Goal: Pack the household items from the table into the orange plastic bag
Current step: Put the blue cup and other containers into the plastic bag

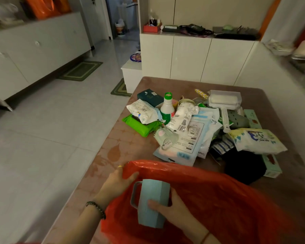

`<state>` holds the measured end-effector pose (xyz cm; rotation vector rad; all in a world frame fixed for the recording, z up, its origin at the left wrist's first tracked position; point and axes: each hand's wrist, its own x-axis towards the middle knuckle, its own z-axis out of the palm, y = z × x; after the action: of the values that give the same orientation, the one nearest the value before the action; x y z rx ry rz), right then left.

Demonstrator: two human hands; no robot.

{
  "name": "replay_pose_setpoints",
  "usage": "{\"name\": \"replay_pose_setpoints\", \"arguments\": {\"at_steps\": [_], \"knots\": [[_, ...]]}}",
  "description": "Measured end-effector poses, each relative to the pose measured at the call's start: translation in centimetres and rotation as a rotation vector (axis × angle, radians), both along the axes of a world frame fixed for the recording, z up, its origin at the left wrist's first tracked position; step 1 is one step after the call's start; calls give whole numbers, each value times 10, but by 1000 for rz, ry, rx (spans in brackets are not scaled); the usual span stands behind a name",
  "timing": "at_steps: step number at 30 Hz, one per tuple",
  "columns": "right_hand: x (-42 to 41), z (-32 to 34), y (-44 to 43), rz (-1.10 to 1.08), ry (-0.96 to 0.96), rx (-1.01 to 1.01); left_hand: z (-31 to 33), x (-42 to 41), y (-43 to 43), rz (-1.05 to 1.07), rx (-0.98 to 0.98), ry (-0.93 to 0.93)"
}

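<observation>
The orange plastic bag (218, 194) lies crumpled across the near end of the table (116, 143). My left hand (117, 182) grips the bag's left rim and holds it up. My right hand (173, 206) is closed around a pale blue ribbed mug (151, 199), handle to the left, held over the bag's mouth. Beyond the bag lies a pile of household items: a white bottle with a green cap (167, 108), a green wipes pack (141, 125), white pouches (143, 111), a lint roller (222, 103), a tissue pack (255, 140) and a black cloth item (243, 166).
White cabinets (192, 59) stand right behind the table, with clutter on top. Tiled floor (51, 129) opens to the left, with green mats (81, 71) by a long white sideboard. A dark teal box (150, 96) and a mint box (271, 168) sit at the pile's edges.
</observation>
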<state>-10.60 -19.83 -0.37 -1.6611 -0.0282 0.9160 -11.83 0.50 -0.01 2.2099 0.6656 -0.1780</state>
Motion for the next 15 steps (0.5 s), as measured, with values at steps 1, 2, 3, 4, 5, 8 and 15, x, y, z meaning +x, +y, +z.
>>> {"name": "replay_pose_setpoints", "arguments": {"at_steps": [1,2,3,4,5,8,15], "knots": [[2,-5,6,-15,-21,-19,-5,1,2,-3,-1,28],[5,-8,12,-25,-48,-35,-9,2,3,1,3,24],[8,-9,18,-32,-79,-51,-11,4,4,16,8,1],[11,-9,23,-41,-111,-69,-12,6,4,35,14,-25],[15,-9,28,-57,-141,-88,-11,8,4,53,22,-45],[21,-6,37,-88,-230,-137,-5,15,5,68,33,-87],[77,33,22,-5,-611,-207,24,44,1,-43,71,-332]]}}
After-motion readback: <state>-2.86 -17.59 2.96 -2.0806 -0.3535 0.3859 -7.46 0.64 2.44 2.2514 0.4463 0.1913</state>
